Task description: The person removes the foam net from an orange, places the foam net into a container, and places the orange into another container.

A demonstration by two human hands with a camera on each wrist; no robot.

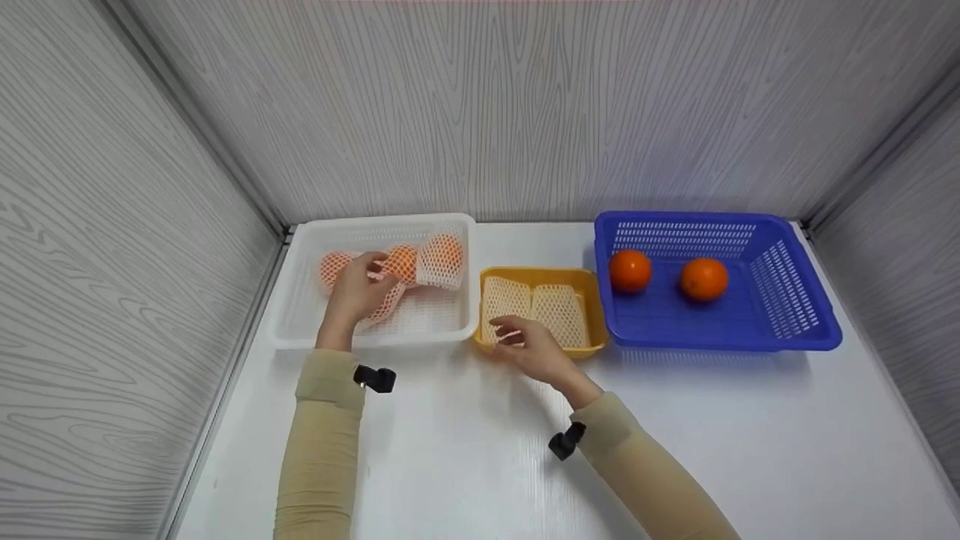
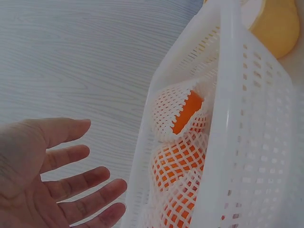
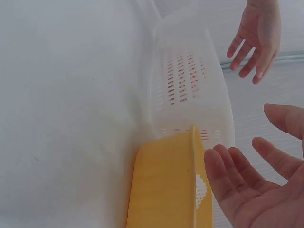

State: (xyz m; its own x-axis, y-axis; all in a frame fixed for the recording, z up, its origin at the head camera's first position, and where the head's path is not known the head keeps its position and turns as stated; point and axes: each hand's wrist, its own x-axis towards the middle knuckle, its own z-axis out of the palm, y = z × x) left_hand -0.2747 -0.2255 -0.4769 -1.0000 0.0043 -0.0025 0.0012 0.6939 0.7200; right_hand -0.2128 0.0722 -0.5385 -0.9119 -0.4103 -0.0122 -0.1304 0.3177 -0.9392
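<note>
My left hand (image 1: pixel 361 289) hovers over the white basket (image 1: pixel 442 330), holding nothing, its fingers spread and lightly bent. Below it lie several oranges (image 1: pixel 401 262) in white foam net sleeves; the left wrist view shows one netted orange (image 2: pixel 187 114) with bare peel at the sleeve's opening. My right hand (image 1: pixel 534 349) is above the front of the yellow basket (image 1: pixel 592 300), also without anything in it, fingers relaxed and apart. Inside that basket lie foam net sleeves (image 1: pixel 559 311) side by side, flat and without fruit. In the right wrist view the right fingertips overlap the yellow rim.
A blue basket (image 1: pixel 675 330) on the right holds two bare oranges (image 1: pixel 630 271). All three baskets stand in a row on the white table (image 1: pixel 465 450), close to the wood-grain back panel (image 1: pixel 465 112). Similar panels rise on both sides.
</note>
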